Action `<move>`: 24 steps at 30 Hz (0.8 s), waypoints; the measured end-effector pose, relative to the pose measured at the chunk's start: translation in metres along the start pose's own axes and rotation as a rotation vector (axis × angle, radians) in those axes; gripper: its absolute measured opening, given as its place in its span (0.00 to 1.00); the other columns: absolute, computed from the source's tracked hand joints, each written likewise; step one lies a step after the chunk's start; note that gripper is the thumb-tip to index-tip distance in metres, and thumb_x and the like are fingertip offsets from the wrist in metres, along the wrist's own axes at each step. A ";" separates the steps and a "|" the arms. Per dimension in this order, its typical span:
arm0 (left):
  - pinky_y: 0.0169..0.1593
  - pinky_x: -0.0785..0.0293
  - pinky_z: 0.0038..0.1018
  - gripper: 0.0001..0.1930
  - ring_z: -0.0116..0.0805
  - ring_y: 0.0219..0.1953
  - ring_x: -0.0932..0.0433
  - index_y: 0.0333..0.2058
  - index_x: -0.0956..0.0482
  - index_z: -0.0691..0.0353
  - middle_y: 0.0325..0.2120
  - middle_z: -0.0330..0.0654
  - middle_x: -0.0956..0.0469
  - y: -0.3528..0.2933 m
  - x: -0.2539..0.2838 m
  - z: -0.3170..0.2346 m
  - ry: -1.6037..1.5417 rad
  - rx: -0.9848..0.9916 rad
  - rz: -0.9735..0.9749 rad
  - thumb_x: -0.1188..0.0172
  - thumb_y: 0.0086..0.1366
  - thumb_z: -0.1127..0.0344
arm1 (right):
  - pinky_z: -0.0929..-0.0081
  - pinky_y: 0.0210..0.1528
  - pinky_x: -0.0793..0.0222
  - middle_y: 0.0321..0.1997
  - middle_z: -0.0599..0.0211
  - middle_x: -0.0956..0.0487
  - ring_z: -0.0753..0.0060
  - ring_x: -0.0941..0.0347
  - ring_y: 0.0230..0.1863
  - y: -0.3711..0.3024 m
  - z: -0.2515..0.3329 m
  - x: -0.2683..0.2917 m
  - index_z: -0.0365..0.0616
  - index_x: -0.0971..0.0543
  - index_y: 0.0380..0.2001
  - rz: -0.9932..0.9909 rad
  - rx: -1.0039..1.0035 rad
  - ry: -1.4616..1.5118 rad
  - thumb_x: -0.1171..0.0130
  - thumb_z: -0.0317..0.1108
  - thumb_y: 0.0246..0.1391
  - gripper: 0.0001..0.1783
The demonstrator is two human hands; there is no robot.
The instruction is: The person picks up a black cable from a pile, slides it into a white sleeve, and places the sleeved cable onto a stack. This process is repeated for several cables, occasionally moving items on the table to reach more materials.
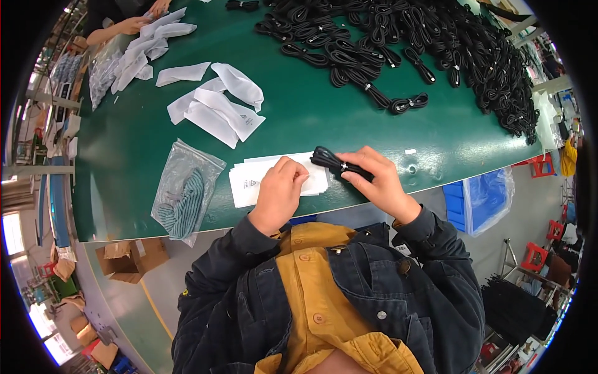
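Observation:
A coiled black cable (pixel 325 158), bound at its middle, is gripped in my right hand (pixel 379 181), thumb below and fingers over it. Its looped end reaches over the right end of a stack of flat white bags (pixel 246 194) near the table's front edge. Over that stack lies my left hand (pixel 278 194), thumb and forefinger pinched at the top bag. The hand hides part of the bag, so how far its mouth is parted cannot be made out.
Filled white bags (pixel 215 115) lie far left of the stack, near a clear bag with a striped cloth item (pixel 184 202). Bundled black cables (pixel 423 37) heap the far right. Another person's hand (pixel 134 25) works at upper left. A blue crate (pixel 476 199) stands beyond the table's front edge.

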State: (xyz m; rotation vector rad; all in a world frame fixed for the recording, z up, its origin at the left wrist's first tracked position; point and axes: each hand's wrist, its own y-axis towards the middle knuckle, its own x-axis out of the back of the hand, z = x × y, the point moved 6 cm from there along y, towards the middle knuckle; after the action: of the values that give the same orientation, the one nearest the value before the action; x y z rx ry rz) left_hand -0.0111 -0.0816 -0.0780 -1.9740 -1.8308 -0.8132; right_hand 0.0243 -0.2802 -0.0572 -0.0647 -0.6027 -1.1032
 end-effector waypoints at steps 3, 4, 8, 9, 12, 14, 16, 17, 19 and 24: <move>0.35 0.28 0.34 0.03 0.46 0.31 0.24 0.32 0.26 0.66 0.29 0.47 0.27 0.001 0.000 0.004 -0.094 0.065 0.005 0.40 0.62 0.76 | 0.73 0.33 0.29 0.33 0.65 0.24 0.67 0.26 0.31 -0.006 0.004 -0.002 0.46 0.18 0.52 0.026 0.022 -0.098 0.33 0.23 0.50 0.23; 0.34 0.29 0.34 0.03 0.45 0.30 0.24 0.32 0.26 0.66 0.29 0.47 0.27 0.001 0.000 0.004 -0.117 0.065 0.002 0.41 0.62 0.76 | 0.72 0.32 0.29 0.33 0.65 0.25 0.66 0.26 0.30 -0.008 0.005 -0.002 0.47 0.18 0.52 0.032 0.047 -0.157 0.33 0.23 0.50 0.23; 0.33 0.29 0.33 0.02 0.44 0.29 0.25 0.33 0.26 0.66 0.29 0.46 0.27 0.002 0.004 0.008 -0.208 0.108 0.018 0.42 0.63 0.76 | 0.70 0.29 0.29 0.33 0.65 0.26 0.65 0.27 0.29 -0.013 0.010 -0.002 0.51 0.18 0.53 0.040 0.122 -0.295 0.32 0.24 0.49 0.25; 0.34 0.29 0.33 0.02 0.43 0.29 0.25 0.33 0.26 0.66 0.29 0.46 0.27 0.002 0.005 0.009 -0.242 0.130 0.027 0.42 0.63 0.76 | 0.70 0.28 0.29 0.33 0.65 0.26 0.65 0.27 0.28 -0.014 0.013 -0.002 0.52 0.18 0.52 0.035 0.145 -0.314 0.32 0.24 0.48 0.25; 0.34 0.29 0.32 0.02 0.43 0.29 0.25 0.33 0.27 0.66 0.29 0.46 0.27 0.003 0.009 0.001 -0.198 0.064 -0.027 0.42 0.63 0.76 | 0.69 0.28 0.29 0.33 0.66 0.26 0.65 0.27 0.28 -0.014 0.016 -0.003 0.52 0.18 0.52 0.033 0.199 -0.358 0.32 0.24 0.48 0.25; 0.34 0.29 0.32 0.02 0.42 0.29 0.25 0.33 0.27 0.65 0.29 0.45 0.28 0.001 0.011 0.000 -0.175 0.032 -0.055 0.42 0.63 0.76 | 0.69 0.28 0.28 0.34 0.66 0.26 0.65 0.26 0.28 -0.013 0.019 -0.005 0.53 0.18 0.52 0.043 0.259 -0.407 0.31 0.24 0.47 0.26; 0.34 0.30 0.32 0.02 0.43 0.29 0.26 0.34 0.26 0.65 0.30 0.45 0.28 -0.002 0.009 -0.003 -0.006 -0.070 -0.054 0.43 0.63 0.77 | 0.69 0.29 0.28 0.34 0.65 0.26 0.65 0.26 0.29 -0.014 0.017 -0.004 0.53 0.18 0.52 0.028 0.235 -0.392 0.31 0.24 0.47 0.26; 0.34 0.30 0.31 0.02 0.43 0.29 0.26 0.34 0.26 0.65 0.30 0.45 0.28 -0.003 0.008 -0.004 0.078 -0.121 -0.053 0.43 0.63 0.77 | 0.69 0.29 0.28 0.34 0.65 0.26 0.65 0.26 0.29 -0.014 0.015 -0.003 0.53 0.18 0.52 0.013 0.210 -0.377 0.31 0.23 0.47 0.26; 0.34 0.30 0.32 0.02 0.43 0.30 0.26 0.34 0.26 0.65 0.31 0.45 0.28 -0.003 0.009 -0.002 0.008 -0.064 -0.039 0.43 0.63 0.77 | 0.69 0.29 0.28 0.34 0.65 0.26 0.65 0.26 0.29 -0.013 0.013 -0.002 0.53 0.18 0.52 -0.003 0.185 -0.361 0.31 0.23 0.47 0.26; 0.37 0.29 0.34 0.04 0.46 0.33 0.26 0.34 0.25 0.65 0.33 0.45 0.28 -0.003 0.011 0.001 -0.200 0.075 -0.018 0.42 0.60 0.79 | 0.69 0.29 0.28 0.34 0.65 0.26 0.65 0.26 0.29 -0.011 0.017 -0.009 0.53 0.18 0.52 0.091 0.221 -0.362 0.32 0.25 0.48 0.25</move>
State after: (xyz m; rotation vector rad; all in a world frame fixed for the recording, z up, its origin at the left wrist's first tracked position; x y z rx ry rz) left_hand -0.0134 -0.0720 -0.0725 -2.0568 -1.9607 -0.5605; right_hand 0.0052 -0.2724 -0.0501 -0.1008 -1.0329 -0.9369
